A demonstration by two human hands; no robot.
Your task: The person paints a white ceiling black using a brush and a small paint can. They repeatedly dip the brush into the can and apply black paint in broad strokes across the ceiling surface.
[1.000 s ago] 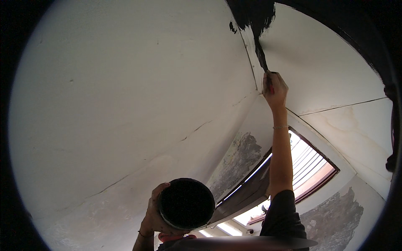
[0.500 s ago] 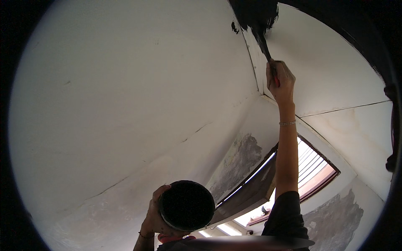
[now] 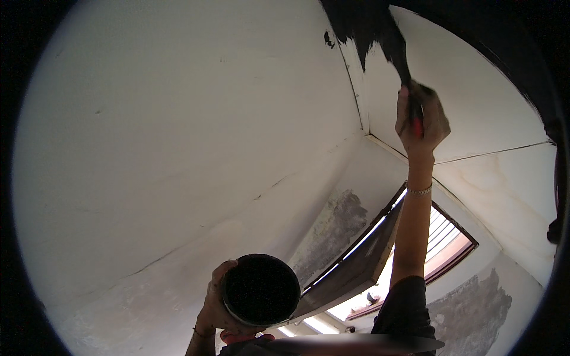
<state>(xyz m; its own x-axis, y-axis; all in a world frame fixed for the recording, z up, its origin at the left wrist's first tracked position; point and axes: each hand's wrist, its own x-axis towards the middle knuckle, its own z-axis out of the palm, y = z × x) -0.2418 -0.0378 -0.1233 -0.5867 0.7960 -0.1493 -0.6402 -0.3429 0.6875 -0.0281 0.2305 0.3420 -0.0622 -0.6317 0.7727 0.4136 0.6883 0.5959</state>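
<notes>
High in the view, my right hand is closed round the handle of a paintbrush, whose red handle end shows below the palm. The brush's dark bristles touch the white panelled surface and merge with a patch of black paint, so their tip cannot be made out. My left hand grips the side of a round paint pot low in the view. Its inside looks black, and the paint level cannot be told.
A barred window with an open dark shutter lies behind my right arm. Grey worn patches mark the wall below the white surface. A thin seam crosses the panels at right, and a broad black painted band borders the upper right.
My right hand has moved right and slightly down with the paintbrush. Black paint now reaches further right and down on the panel. The pot in my left hand has barely shifted.
</notes>
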